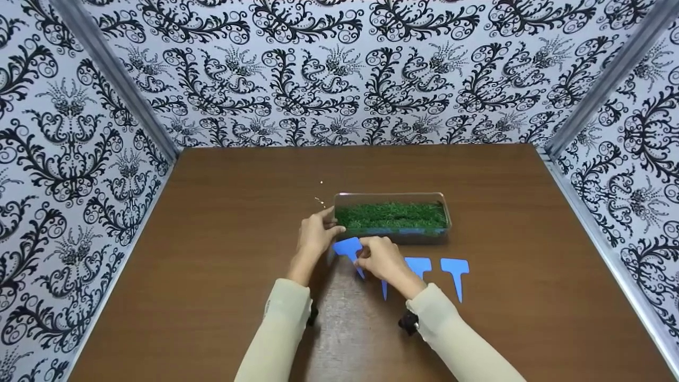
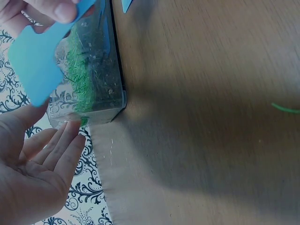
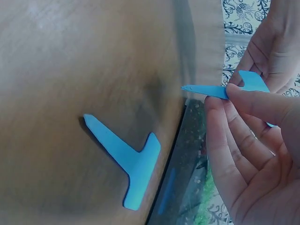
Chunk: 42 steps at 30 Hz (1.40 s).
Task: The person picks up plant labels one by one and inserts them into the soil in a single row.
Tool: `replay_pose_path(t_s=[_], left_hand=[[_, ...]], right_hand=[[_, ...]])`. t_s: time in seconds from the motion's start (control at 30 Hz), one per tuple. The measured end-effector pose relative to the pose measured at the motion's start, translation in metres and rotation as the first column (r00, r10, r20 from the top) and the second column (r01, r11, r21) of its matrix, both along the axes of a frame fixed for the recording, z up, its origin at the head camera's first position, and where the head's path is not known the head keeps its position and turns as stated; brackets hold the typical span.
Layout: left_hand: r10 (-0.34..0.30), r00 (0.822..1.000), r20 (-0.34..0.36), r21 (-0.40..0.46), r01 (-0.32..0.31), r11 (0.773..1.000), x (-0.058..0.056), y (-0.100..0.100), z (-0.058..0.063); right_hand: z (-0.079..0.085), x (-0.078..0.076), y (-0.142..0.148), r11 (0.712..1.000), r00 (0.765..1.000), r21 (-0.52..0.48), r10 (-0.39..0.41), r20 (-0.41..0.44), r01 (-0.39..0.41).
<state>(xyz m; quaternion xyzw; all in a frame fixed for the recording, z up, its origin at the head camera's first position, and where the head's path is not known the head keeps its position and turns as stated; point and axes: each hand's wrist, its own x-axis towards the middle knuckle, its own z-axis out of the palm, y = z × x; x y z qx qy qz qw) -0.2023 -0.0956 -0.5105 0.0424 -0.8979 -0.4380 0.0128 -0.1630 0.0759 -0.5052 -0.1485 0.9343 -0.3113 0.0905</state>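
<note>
A clear rectangular container (image 1: 444,199) with green grass (image 1: 392,215) stands on the table. My left hand (image 1: 315,233) is at its left end; in the left wrist view the fingers (image 2: 63,145) reach fairly straight to the end wall. Between thumb and fingertips, my right hand (image 1: 383,258) pinches a blue T-shaped plant label (image 1: 347,247) in front of the container's left corner. The label's narrow point (image 3: 197,88) sticks out past the fingers. Another blue label (image 1: 454,266) lies flat to the right. A second one (image 1: 419,263) and a blue tip (image 1: 384,291) are partly covered by my right hand and forearm.
Small pale bits (image 1: 320,201) lie on the brown table (image 1: 223,239) left of the container. Patterned black-and-white walls (image 1: 339,79) enclose the back and sides. A thin green strand (image 2: 285,108) shows at the edge of the left wrist view.
</note>
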Motion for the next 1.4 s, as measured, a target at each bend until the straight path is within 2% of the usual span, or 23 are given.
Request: replay_pose_path(t_s=[0.3, 0.53, 0.87, 1.2, 1.4], left_hand=[[0.001, 1.0, -0.016, -0.001, -0.001, 1.0, -0.001, 0.0, 0.0], [0.007, 1.0, -0.004, -0.023, -0.007, 1.0, -0.002, 0.001, -0.001], [-0.007, 1.0, -0.016, -0.012, 0.007, 1.0, -0.002, -0.001, -0.001], [-0.015, 1.0, 0.011, 0.012, 0.015, 1.0, -0.003, -0.001, 0.0], [-0.014, 1.0, 0.017, 0.024, 0.014, 1.0, -0.003, -0.002, 0.0]], right_hand=[[0.01, -0.006, 0.003, 1.0, 1.0, -0.007, -0.02, -0.006, 0.02], [0.015, -0.01, 0.005, 1.0, 0.998, -0.006, -0.001, -0.057, 0.001], [0.022, -0.015, 0.007, 0.999, 0.999, 0.003, -0.044, -0.026, 0.044], [0.03, -0.022, 0.008, 0.999, 0.999, -0.002, -0.032, -0.044, 0.032], [0.04, -0.027, 0.011, 0.998, 0.998, -0.032, -0.06, -0.029, 0.059]])
